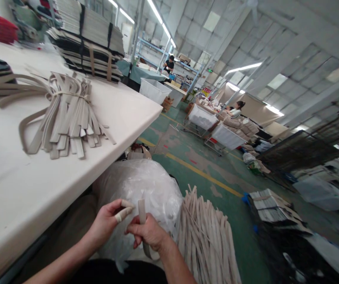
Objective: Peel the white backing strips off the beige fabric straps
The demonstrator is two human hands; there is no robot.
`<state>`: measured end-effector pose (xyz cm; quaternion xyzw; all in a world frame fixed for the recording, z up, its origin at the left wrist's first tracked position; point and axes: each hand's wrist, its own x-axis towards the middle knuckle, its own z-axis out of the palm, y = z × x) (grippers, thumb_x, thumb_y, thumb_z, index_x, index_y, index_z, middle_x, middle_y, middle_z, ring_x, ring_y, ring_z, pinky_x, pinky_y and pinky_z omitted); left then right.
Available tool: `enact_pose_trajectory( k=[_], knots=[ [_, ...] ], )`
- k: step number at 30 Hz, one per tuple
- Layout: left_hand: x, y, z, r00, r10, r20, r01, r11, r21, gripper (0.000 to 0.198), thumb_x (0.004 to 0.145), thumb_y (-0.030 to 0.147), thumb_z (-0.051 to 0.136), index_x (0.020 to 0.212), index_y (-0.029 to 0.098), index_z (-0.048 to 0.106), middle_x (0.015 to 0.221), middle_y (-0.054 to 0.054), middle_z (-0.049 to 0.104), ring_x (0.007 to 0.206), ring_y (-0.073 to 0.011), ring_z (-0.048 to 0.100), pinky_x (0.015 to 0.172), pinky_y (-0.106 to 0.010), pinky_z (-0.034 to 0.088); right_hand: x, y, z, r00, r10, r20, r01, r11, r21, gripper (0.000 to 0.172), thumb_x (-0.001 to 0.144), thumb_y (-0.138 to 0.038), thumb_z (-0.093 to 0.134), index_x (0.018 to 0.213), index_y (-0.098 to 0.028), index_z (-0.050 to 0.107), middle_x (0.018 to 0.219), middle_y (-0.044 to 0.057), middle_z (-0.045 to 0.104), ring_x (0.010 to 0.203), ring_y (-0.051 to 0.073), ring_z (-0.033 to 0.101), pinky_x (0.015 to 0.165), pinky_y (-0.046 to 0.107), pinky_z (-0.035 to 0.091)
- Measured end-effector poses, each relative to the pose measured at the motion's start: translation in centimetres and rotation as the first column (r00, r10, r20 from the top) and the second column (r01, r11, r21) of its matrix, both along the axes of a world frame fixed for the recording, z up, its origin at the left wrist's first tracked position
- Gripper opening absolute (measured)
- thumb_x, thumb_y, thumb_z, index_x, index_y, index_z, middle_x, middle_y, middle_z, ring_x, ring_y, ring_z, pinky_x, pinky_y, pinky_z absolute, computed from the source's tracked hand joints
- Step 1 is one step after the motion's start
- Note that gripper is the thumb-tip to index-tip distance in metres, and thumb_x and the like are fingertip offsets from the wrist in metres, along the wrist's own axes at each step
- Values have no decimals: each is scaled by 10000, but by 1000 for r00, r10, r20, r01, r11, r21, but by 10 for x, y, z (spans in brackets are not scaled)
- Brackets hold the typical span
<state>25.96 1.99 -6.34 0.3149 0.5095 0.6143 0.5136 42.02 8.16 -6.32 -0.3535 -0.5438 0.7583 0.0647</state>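
Note:
My right hand (148, 232) grips a beige webbing strap (141, 211), whose short end stands up above the fingers while the rest hangs below the hand. Just left of it is my left hand (110, 219), thumb and forefinger brought together in a pinch; pale coverings wrap both of those fingers. Whatever is between these tips, if anything, is too small to make out. Behind both hands bulges a translucent plastic bag (145, 177). A thick bunch of long beige straps (206, 236) hangs or lies to the right.
On the white table (122, 114) at left lies a tied bundle of beige straps (65, 114), near a strapped stack of flat fabric pieces (89, 39). White bins (228, 136) stand across the green floor (175, 165). Two people work farther back. Dark material (290, 244) lies at right.

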Motion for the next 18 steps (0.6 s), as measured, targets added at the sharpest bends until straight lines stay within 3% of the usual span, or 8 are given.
enact_pose_trajectory(
  k=[4, 6, 9, 13, 16, 18],
  knots=[
    [5, 5, -1, 934, 203, 295, -159, 973, -165, 489, 592, 441, 888, 970, 206, 685, 910, -25, 710, 808, -179, 656, 731, -248, 509, -3, 3, 0, 991, -133, 30, 130, 988, 89, 329, 701, -426, 736, 728, -101, 692, 392, -49, 466, 347, 74, 408, 425, 207, 414],
    [9, 6, -5, 877, 252, 410, -166, 958, -235, 571, 524, 423, 928, 977, 191, 667, 909, -33, 713, 796, -171, 662, 739, -247, 512, -4, 7, -1, 979, -201, 18, 198, 974, 110, 360, 703, -461, 724, 735, -105, 676, 388, -51, 459, 345, 74, 393, 416, 203, 393],
    [15, 3, -13, 856, 190, 480, -98, 973, -210, 529, 537, 389, 931, 925, 165, 650, 778, -22, 691, 716, -144, 634, 721, -241, 504, -5, 12, -5, 980, -198, 6, 196, 975, 106, 458, 724, -559, 693, 772, -105, 669, 395, -37, 482, 338, 79, 399, 405, 198, 371],
    [17, 0, -20, 901, 111, 420, -46, 986, -163, 485, 619, 386, 889, 966, 167, 630, 728, 6, 662, 655, -118, 597, 658, -219, 472, -4, 9, -17, 982, -180, 56, 178, 984, 29, 661, 718, -755, 607, 800, -102, 670, 397, -17, 498, 310, 86, 382, 370, 208, 365],
    [18, 0, -23, 942, 45, 334, 6, 989, -150, 533, 586, 436, 896, 946, 160, 616, 684, 18, 640, 607, -118, 575, 604, -222, 452, -5, 4, -24, 968, -249, 26, 250, 966, -61, 727, 655, -847, 584, 648, -121, 618, 390, -37, 446, 299, 46, 269, 379, 234, 422],
    [22, 0, -25, 953, -21, 302, 56, 993, -106, 561, 577, 499, 884, 918, 159, 595, 649, 9, 640, 569, -125, 563, 567, -231, 436, -7, 2, -25, 946, -326, 2, 325, 942, -82, 712, 623, -845, 618, 539, -143, 535, 385, -44, 407, 313, 38, 265, 392, 235, 431]
  ],
)
